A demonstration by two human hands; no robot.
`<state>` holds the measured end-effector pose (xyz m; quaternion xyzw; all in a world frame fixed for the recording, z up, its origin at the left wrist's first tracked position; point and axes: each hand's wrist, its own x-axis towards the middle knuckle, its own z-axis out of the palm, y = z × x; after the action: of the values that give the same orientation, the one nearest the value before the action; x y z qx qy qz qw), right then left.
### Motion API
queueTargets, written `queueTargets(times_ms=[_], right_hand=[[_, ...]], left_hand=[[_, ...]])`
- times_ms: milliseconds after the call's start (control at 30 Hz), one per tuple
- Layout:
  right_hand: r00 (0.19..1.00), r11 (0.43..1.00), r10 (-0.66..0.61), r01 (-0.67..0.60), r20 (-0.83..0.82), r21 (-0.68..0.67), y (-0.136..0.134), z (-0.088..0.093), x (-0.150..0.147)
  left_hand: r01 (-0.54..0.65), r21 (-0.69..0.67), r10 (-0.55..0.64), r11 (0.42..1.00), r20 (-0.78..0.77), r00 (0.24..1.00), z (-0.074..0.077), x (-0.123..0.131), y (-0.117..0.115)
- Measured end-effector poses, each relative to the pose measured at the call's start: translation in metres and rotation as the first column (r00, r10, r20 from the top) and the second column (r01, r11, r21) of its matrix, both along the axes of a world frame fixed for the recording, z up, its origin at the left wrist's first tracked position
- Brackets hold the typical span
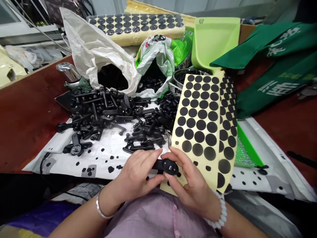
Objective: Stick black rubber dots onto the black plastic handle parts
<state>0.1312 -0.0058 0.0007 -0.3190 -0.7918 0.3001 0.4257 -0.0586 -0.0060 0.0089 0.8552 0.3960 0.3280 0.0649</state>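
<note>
Close to my body, I hold a small black plastic crank handle (170,166) with its round, hollow end facing up. My left hand (136,172) is closed around its arm, which the fingers mostly hide. The fingertips of my right hand (192,180) pinch the rim of the round end. Beneath and beyond my right hand lies a pale yellow sheet (195,124) with rows of round black stickers; some of the stickers at its near end are gone. A heap of similar black crank handles (104,109) lies beyond my left hand.
Behind the heap stand a white sack (91,49) and a green-and-white bag (160,53), both holding black parts. A light green dustpan (215,43) and a dark green bag (277,62) are at the back right. A bright green tray (247,148) lies right of the sheet.
</note>
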Motion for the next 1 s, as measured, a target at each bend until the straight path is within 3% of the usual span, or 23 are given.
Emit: queueTargets(times_ms=[67, 100, 167, 267, 367, 433, 533, 600, 667, 800, 1000], right_hand=[[0.993, 0.993, 0.101, -0.105, 0.057, 0.060, 0.003, 0.006, 0.006], [0.989, 0.988, 0.124, -0.131, 0.079, 0.084, 0.004, 0.008, 0.009], [0.988, 0.985, 0.123, -0.133, 0.091, 0.114, 0.005, 0.011, 0.012], [0.997, 0.996, -0.029, 0.035, -0.070, 0.080, 0.005, 0.017, 0.019], [0.905, 0.952, -0.304, 0.276, -0.298, -0.133, 0.005, 0.025, 0.028], [0.854, 0.898, -0.382, 0.253, -0.353, -0.360, 0.005, 0.031, 0.032], [0.857, 0.749, -0.351, 0.015, -0.377, -0.662, 0.005, 0.038, 0.032], [0.871, 0.636, -0.305, -0.114, -0.384, -0.763, 0.006, 0.041, 0.030], [0.881, 0.582, -0.268, -0.175, -0.390, -0.794, 0.007, 0.041, 0.027], [0.909, 0.594, -0.240, -0.141, -0.342, -0.792, 0.011, 0.038, 0.024], [0.935, 0.611, -0.201, -0.114, -0.292, -0.783, 0.016, 0.031, 0.023]], left_hand=[[0.074, -0.304, -0.049, 0.950, 0.090, 0.995, 0.008, -0.002, -0.003], [0.125, -0.450, -0.041, 0.884, 0.193, 0.980, 0.010, 0.000, -0.004], [0.257, -0.675, 0.062, 0.692, 0.410, 0.910, 0.011, 0.005, -0.003], [0.386, -0.808, 0.333, 0.445, 0.549, 0.766, 0.009, 0.015, 0.000], [0.417, -0.842, 0.487, 0.341, 0.538, 0.688, 0.005, 0.023, 0.003], [0.432, -0.836, 0.498, 0.340, 0.549, 0.671, 0.004, 0.026, 0.004], [0.448, -0.815, 0.465, 0.368, 0.578, 0.670, 0.004, 0.029, 0.005], [0.466, -0.800, 0.432, 0.379, 0.598, 0.675, 0.005, 0.030, 0.005], [0.495, -0.765, 0.367, 0.413, 0.637, 0.678, 0.005, 0.030, 0.004], [0.531, -0.685, 0.223, 0.499, 0.694, 0.685, 0.006, 0.026, 0.003], [0.511, -0.689, 0.191, 0.513, 0.673, 0.715, 0.004, 0.022, 0.002]])
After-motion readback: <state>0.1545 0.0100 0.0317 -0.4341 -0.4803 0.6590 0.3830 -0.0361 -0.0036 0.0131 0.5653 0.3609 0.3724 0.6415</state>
